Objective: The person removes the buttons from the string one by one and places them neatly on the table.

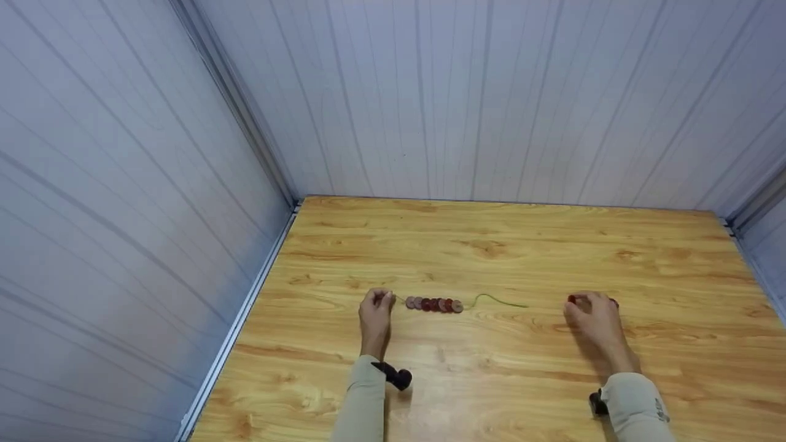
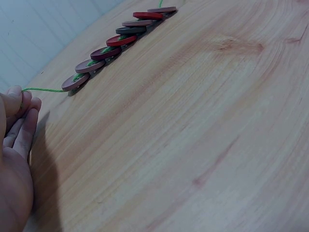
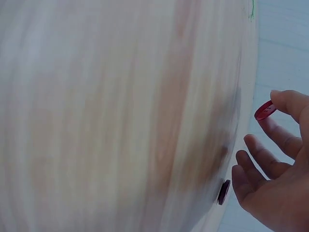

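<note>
A row of several overlapping buttons (image 1: 435, 304), pinkish, red and dark, lies threaded on a green string (image 1: 500, 301). My left hand (image 1: 375, 313) pinches the string's left end between thumb and finger, as the left wrist view also shows beside the nearest button (image 2: 76, 82). The string's other end trails loose on the table to the right of the row. Farther right, my right hand (image 1: 595, 318) holds a red button (image 3: 265, 110) between thumb and forefinger, its other fingers loosely bent. A dark red button (image 3: 223, 192) rests on the table by those fingers.
The wood-grain table (image 1: 491, 252) is bounded by a pale panelled wall (image 1: 454, 110) at the back and another wall (image 1: 123, 202) at the left, with a metal edge strip along it. Black wrist devices (image 1: 398, 376) sit at both cuffs.
</note>
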`<act>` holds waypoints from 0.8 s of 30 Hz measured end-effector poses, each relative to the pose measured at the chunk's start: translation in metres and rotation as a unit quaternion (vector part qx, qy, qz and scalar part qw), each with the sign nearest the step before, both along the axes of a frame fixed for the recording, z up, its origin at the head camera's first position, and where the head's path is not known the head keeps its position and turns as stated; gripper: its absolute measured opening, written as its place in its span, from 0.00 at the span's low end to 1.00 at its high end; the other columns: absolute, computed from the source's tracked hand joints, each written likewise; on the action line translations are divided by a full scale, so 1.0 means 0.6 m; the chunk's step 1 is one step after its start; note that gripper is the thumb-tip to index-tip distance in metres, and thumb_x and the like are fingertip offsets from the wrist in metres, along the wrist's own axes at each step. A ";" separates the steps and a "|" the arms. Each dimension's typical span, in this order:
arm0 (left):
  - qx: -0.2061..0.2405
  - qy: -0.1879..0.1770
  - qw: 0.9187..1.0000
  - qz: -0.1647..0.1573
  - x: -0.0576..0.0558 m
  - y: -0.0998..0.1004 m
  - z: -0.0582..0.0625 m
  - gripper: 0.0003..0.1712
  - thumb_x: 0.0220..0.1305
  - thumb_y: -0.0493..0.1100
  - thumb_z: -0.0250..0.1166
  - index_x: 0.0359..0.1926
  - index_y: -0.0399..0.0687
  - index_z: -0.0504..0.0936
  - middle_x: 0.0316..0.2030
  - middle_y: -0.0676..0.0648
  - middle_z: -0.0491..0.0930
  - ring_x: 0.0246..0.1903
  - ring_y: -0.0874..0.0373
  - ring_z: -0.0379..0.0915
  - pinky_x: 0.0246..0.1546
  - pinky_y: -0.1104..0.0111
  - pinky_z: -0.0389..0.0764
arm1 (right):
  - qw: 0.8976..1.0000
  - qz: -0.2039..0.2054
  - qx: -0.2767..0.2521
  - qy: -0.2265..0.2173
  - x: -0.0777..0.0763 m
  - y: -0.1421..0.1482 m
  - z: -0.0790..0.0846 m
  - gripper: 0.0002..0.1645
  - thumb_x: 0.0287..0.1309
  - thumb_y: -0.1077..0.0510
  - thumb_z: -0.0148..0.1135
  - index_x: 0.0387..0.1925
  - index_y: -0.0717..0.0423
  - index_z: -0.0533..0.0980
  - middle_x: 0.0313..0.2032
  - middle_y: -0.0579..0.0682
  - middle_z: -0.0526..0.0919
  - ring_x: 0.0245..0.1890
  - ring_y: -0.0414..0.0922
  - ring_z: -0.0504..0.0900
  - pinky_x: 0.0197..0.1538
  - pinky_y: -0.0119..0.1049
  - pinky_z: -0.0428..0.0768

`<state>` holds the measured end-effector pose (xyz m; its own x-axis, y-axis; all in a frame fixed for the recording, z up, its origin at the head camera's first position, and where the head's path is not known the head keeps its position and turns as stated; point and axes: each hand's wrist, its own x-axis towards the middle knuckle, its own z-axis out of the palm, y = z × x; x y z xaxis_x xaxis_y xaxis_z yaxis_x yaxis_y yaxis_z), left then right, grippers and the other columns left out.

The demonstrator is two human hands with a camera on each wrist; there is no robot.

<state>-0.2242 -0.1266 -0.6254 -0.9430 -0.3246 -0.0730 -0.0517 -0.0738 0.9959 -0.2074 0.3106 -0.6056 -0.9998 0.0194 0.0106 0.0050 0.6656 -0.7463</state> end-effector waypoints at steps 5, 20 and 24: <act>-0.007 -0.001 1.000 0.014 -0.009 0.000 -0.020 0.09 0.66 0.37 0.61 0.41 0.33 0.77 0.38 0.37 0.79 0.44 0.44 0.78 0.51 0.61 0.82 | 0.999 -0.030 0.004 0.027 -0.002 0.004 -0.005 0.28 0.67 0.49 0.55 0.55 0.70 0.71 0.54 0.72 0.68 0.59 0.70 0.61 0.59 0.66 0.63; 0.003 0.003 1.000 0.005 -0.004 0.001 -0.020 0.07 0.67 0.37 0.60 0.42 0.36 0.76 0.39 0.40 0.78 0.45 0.49 0.78 0.51 0.64 0.82 | 0.995 -0.076 0.063 0.032 -0.004 0.030 -0.007 0.24 0.66 0.51 0.55 0.54 0.67 0.71 0.62 0.72 0.58 0.62 0.72 0.50 0.59 0.71 0.50; -0.002 -0.002 1.000 0.008 -0.005 0.001 -0.020 0.07 0.67 0.38 0.60 0.41 0.38 0.77 0.38 0.41 0.78 0.44 0.49 0.78 0.50 0.64 0.82 | 0.994 -0.076 0.074 0.030 -0.008 0.036 -0.006 0.24 0.66 0.51 0.56 0.54 0.66 0.71 0.62 0.73 0.58 0.62 0.72 0.50 0.59 0.70 0.50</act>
